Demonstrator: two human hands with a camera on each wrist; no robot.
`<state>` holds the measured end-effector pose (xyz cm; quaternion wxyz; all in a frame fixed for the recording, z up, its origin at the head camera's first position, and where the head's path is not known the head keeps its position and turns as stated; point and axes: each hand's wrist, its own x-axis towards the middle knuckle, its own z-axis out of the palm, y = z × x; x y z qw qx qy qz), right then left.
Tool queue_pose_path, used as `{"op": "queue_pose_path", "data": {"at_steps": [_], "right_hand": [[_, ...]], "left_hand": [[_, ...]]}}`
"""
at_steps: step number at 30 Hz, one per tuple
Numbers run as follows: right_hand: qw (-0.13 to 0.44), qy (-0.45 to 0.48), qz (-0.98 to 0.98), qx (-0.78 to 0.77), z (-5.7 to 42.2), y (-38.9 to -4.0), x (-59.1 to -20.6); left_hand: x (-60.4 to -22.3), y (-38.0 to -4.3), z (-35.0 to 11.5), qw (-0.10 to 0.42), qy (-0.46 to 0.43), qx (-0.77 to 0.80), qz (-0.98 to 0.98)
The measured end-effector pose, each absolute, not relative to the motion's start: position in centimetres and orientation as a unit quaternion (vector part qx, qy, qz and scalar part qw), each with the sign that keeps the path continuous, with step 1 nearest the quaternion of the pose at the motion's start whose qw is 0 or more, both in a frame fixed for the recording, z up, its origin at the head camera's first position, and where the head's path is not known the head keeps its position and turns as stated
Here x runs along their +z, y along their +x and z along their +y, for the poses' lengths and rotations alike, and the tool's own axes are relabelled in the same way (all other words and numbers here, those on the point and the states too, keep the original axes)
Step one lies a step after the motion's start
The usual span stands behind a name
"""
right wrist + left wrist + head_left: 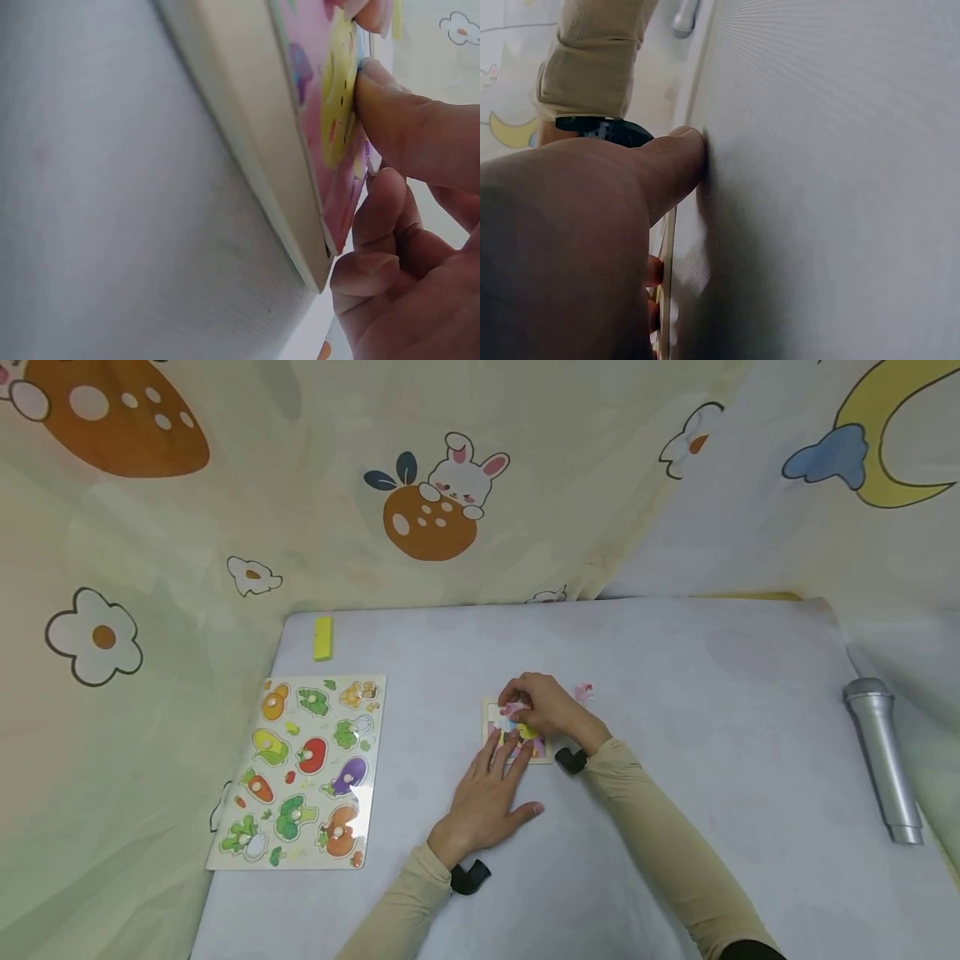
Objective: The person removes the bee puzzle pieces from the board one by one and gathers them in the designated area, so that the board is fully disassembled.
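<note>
A small jigsaw puzzle in a pale wooden tray [485, 720] lies on the white table, its picture pink with a yellow figure [337, 97]. My right hand [546, 706] reaches over the tray's top part, thumb and finger pinching a pink puzzle piece [513, 708] against the picture. In the right wrist view, the thumb [397, 112] presses at the yellow figure and the other fingers are curled. Fingers straight and spread, my left hand [487, 802] rests its fingertips on the tray's lower part. Another pink puzzle piece [583, 693] lies just right of the tray.
A vegetable peg board [375, 727] lies at the left, with a yellow block [322, 638] behind it. On the far right is a silver microphone [885, 760]. A printed cloth [315, 527] hangs behind the table. Each wrist wears a black band or camera mount [470, 878].
</note>
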<state>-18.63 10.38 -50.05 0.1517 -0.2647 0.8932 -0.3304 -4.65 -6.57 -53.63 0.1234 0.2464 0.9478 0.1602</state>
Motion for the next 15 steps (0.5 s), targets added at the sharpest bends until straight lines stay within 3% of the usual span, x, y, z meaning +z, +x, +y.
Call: {"op": "queue_pose_path", "data": {"at_steps": [7, 15], "right_hand": [[0.163, -0.198, 0.906, -0.336, 10.35, -18.55, -50.03], [0.150, -0.213, 0.909, -0.326, 10.68, -18.81, -50.18]], "left_hand": [[-53.68, -4.61, -6.59, 0.124, 0.244, 0.161, 0.948], [-53.73, -4.59, -6.56, 0.116, 0.247, 0.160, 0.949]]}}
